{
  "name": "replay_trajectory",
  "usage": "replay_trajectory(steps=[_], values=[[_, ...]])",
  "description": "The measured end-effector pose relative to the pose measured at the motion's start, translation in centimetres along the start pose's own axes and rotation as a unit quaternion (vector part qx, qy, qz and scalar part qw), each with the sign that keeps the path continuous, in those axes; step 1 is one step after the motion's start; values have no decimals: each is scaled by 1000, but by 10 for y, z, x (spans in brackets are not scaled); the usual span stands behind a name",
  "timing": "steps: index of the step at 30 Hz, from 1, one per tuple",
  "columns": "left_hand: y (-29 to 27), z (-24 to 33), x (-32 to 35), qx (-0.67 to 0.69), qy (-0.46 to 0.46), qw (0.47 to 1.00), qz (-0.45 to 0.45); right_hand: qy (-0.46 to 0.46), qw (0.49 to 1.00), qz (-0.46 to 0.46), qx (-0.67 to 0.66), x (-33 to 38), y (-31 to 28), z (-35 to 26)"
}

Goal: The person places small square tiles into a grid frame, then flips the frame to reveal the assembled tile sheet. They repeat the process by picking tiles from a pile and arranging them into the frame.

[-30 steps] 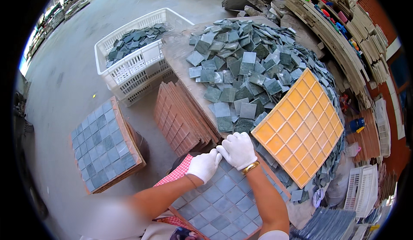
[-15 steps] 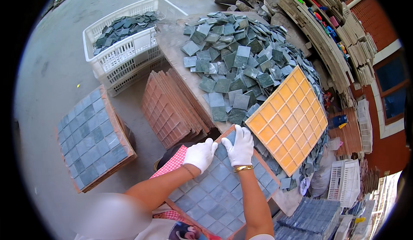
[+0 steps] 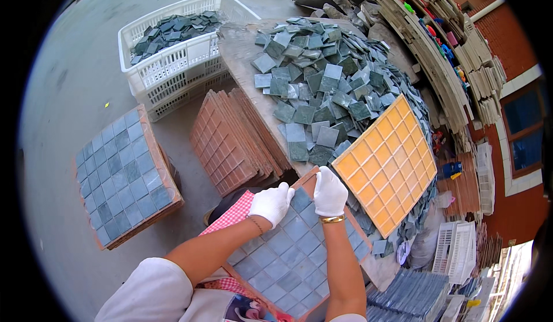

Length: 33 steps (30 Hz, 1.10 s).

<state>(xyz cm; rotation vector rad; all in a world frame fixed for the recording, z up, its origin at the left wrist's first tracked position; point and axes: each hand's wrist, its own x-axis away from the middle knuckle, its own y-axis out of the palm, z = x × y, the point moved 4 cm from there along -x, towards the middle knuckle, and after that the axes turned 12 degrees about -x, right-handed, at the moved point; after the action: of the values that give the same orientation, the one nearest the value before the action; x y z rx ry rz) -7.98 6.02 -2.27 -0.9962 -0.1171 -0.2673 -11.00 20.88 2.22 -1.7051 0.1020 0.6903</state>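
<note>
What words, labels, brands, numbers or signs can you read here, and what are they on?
None can be read.
Tiles, yellow grid: no lettering shows.
White crate: no readable mark.
Blue item at right: too small to tell whether it bears text.

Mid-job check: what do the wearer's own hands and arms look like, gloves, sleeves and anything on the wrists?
The left hand and right hand wear plain white gloves. A thin, dark bracelet circles the left wrist; a broader, shiny gold-coloured bangle circles the right. A loose whitish left sleeve ends near the elbow; only a pale edge of the right sleeve shows.
</note>
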Motion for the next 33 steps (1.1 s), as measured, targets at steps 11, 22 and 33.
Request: replay_trajectory(steps=[11,22,33], values=[[0,-2,-1,49,4,999,12,188,944,104,-249,6,-42,-10],[-42,2,65,415,157,883,-152,381,746,-10,-546,67,-94,-85],[-21,7,84,503,222,792,-265,424,650,61,-628,109,-124,-105]])
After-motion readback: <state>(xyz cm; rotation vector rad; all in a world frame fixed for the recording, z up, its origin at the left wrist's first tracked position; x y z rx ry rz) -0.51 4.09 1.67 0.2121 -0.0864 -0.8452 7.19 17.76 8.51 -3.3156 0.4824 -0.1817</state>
